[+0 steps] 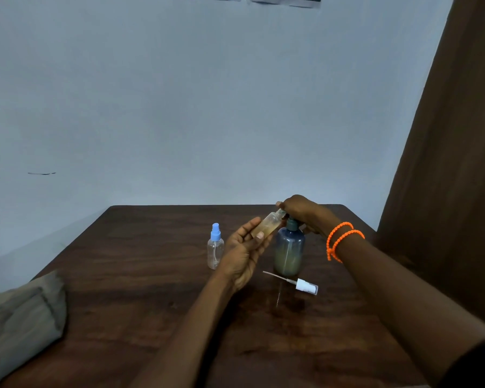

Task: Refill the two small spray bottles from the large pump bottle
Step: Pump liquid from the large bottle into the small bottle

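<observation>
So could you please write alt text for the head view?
The left hand holds an uncapped small bottle tilted at the pump bottle, whose top the right hand covers. A white sprayer lies on the table; a blue-capped bottle stands left.

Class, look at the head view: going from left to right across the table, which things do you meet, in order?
Folded grey cloth → blue-capped spray bottle → left hand holding the open small bottle → large pump bottle → loose white sprayer cap → orange bracelets.
</observation>
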A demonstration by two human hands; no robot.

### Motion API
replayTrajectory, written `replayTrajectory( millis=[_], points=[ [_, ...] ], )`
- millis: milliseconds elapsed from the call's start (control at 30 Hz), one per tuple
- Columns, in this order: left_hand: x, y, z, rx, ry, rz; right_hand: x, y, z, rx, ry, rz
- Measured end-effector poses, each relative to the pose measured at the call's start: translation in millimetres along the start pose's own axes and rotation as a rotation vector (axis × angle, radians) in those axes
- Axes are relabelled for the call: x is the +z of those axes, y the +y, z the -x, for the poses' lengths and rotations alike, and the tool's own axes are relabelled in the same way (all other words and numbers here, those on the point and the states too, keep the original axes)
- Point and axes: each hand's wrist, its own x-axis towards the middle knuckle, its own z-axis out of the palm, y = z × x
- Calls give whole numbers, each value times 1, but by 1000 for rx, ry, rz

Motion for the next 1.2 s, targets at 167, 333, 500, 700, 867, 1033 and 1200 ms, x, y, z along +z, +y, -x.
replayTrajectory(
  millis=[167,333,500,700,867,1033,1200],
  points=[
    [3,-3,2,-11,-14,33,-13,-13,12,-28,-22,156],
    [0,-2,-2,-2,-5,3,-2,-7,7,-32,-23,16],
    [0,-4,-1,-4,-27,-2,-9,-7,10,-12,-24,73],
    [-5,-8,-2,54,-72,-236,-2,0,1,49,-7,-82],
    [-7,-10,-1,122,-91,-429,-7,-4,7,50,-16,-16],
    [-9,-10,-2,174,-92,-463,-5,-7,4,56,-9,35],
    [-7,-9,0,184,-87,-466,-4,-5,5,53,-14,64]
  ],
)
